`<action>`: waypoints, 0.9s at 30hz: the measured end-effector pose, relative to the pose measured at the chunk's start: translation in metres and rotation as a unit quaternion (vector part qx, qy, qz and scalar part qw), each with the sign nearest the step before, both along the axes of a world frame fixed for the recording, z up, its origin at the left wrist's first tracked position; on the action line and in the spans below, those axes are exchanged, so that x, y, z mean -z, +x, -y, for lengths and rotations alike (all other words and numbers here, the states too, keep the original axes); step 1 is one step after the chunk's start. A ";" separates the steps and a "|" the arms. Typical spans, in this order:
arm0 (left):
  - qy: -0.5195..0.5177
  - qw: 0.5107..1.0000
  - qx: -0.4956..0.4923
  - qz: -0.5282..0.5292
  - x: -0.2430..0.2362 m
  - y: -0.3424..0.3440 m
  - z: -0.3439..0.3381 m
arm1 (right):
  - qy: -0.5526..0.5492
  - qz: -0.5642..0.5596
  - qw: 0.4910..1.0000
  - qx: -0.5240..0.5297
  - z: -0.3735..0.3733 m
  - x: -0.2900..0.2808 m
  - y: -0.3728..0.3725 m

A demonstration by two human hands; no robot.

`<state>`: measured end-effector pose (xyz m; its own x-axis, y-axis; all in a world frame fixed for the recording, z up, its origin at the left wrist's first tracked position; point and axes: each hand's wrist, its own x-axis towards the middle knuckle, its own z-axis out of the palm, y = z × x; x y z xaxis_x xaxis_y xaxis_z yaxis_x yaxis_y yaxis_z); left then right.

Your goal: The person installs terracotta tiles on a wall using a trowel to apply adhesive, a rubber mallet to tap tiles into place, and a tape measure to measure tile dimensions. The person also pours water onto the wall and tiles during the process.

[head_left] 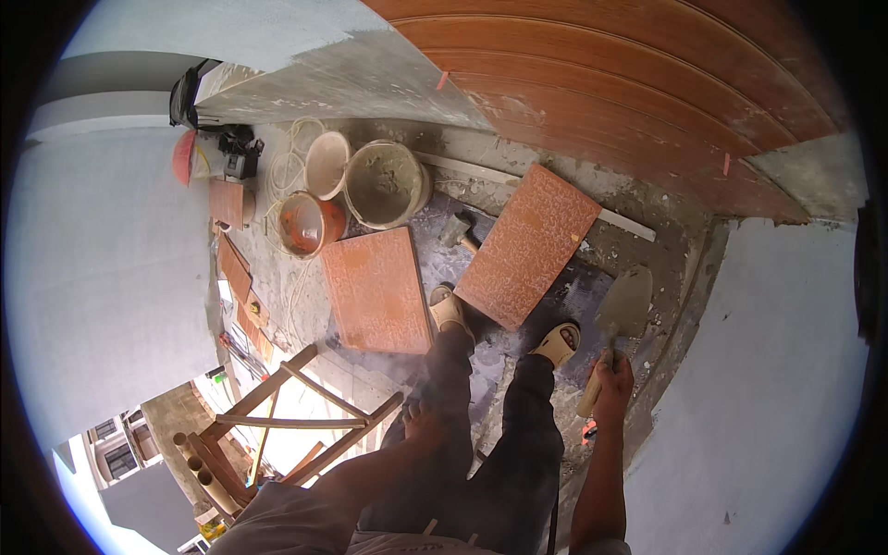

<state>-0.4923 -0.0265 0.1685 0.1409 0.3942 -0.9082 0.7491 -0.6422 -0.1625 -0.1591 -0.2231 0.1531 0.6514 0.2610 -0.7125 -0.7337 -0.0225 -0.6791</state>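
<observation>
My right hand (610, 384) is closed round the wooden handle of a trowel (625, 303), whose broad grey blade points away from me over the mortar-stained floor by the right wall. Against the dark trouser leg at my left knee lies my left hand (421, 426), its fingers apart and nothing seen in them. Beyond my feet, one reddish patterned tile (529, 246) lies at a slant. A second such tile (377, 290) is to the left of my left foot. Between the two tiles rests a hammer (456, 230) with a wooden handle, partly hidden by the slanted tile.
Three buckets stand at the back left: a large one with grey mortar (421, 196), a pale one (327, 165) and an orange one (331, 222). A wooden frame (310, 418) is at left. Brown panelling (610, 74) rises ahead; a pale wall (740, 388) bounds the right.
</observation>
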 end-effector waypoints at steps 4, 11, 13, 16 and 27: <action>0.010 0.999 -0.026 0.017 0.012 -0.027 -0.001 | -0.022 0.035 0.987 -0.155 -0.085 -0.005 -0.043; -0.012 0.988 -0.145 0.053 0.010 -0.046 -0.041 | -0.099 0.475 0.819 -0.306 -0.296 0.025 -0.060; -0.027 0.980 -0.185 0.073 0.007 -0.053 -0.056 | -0.165 0.455 0.768 -0.419 -0.365 0.064 -0.051; -0.046 0.977 -0.202 0.053 0.007 -0.058 -0.092 | -0.243 0.407 0.736 -0.484 -0.449 0.110 -0.053; 0.183 0.731 -0.588 0.294 0.215 -0.184 -0.411 | -0.034 -0.017 0.932 -0.361 -0.514 0.141 -0.075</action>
<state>-0.6761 0.3843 -0.0466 -0.1664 0.7584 -0.6302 0.7579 0.5072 0.4103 -0.2345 0.2906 0.0120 0.3005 0.5763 -0.7600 -0.5323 -0.5599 -0.6350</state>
